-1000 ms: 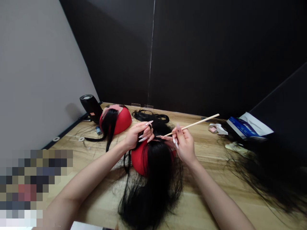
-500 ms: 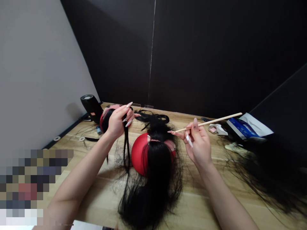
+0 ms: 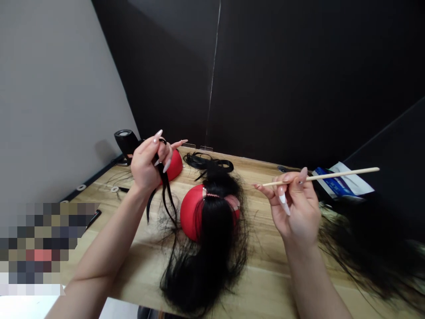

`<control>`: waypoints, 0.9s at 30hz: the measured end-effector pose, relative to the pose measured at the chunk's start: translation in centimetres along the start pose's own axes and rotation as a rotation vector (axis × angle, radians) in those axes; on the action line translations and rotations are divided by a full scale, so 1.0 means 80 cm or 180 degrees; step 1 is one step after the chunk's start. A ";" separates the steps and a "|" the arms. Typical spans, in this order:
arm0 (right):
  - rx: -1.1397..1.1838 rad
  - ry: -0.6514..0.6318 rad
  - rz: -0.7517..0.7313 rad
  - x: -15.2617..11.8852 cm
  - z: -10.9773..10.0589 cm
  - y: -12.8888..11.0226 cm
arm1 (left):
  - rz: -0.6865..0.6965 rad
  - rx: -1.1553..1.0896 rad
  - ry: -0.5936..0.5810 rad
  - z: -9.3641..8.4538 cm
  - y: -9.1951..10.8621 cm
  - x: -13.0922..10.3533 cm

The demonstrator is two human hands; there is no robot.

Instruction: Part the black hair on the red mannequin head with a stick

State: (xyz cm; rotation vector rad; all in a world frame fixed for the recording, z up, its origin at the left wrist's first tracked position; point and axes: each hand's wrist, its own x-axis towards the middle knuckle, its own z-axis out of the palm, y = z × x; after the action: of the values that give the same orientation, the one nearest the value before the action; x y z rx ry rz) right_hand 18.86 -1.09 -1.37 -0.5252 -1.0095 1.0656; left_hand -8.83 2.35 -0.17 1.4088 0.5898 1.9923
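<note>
My left hand (image 3: 149, 161) is closed on a lock of long black hair (image 3: 167, 190), whose ends hang toward the table. My right hand (image 3: 297, 206) grips a thin pale wooden stick (image 3: 345, 174) between thumb and fingers. The stick's narrow end points left, and fine strands seem to show by that tip; what the tip itself is, I cannot make out. Between my hands sits a red dome-shaped form (image 3: 191, 212) with a pink mesh patch (image 3: 233, 202). Black hair (image 3: 217, 239) is fixed to it and falls toward me. Behind my left hand a second red dome (image 3: 175, 165) is partly hidden.
A coil of black hair (image 3: 226, 165) lies at the back of the wooden table (image 3: 265, 266). More loose black hair (image 3: 375, 243) and a blue-and-white packet (image 3: 341, 181) are at the right. A black cylindrical speaker (image 3: 125, 139) stands back left. Dark walls enclose the back and right.
My right hand has moved right with the wooden stick, away from the red dome. My left hand has shifted left and slightly up, still holding the lock of hair.
</note>
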 end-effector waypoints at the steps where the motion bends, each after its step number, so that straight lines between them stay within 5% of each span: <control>1: 0.0026 0.0037 0.0002 0.000 0.000 -0.002 | -0.0063 0.0006 -0.0039 0.006 0.001 -0.003; 4: 0.0066 0.0142 -0.0051 -0.002 0.002 -0.004 | -0.0426 -0.0003 -0.0495 0.026 -0.002 -0.016; 9: 0.0051 0.0256 -0.0072 -0.003 0.005 -0.005 | -0.1622 0.0496 -0.2661 0.067 -0.009 -0.037; 11: 0.0083 0.0360 -0.0112 -0.001 0.003 -0.007 | -0.1728 0.0775 -0.3092 0.082 -0.009 -0.041; 15: -0.0009 0.0627 -0.0499 0.013 -0.009 -0.011 | -0.1735 0.0870 -0.2856 0.092 -0.011 -0.040; 22: -0.1015 0.1453 -0.1258 0.045 -0.036 -0.006 | -0.1449 0.0831 -0.2250 0.059 -0.018 -0.022; 27: -0.1721 0.0962 -0.1135 0.043 -0.043 0.008 | -0.1097 0.1165 -0.2078 0.048 0.001 -0.013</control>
State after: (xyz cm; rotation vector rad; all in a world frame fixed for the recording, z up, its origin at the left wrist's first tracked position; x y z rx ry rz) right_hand 22.03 2.60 -2.07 -0.8763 -1.0681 0.3720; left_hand -4.94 1.55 0.46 1.8988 0.8393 1.0953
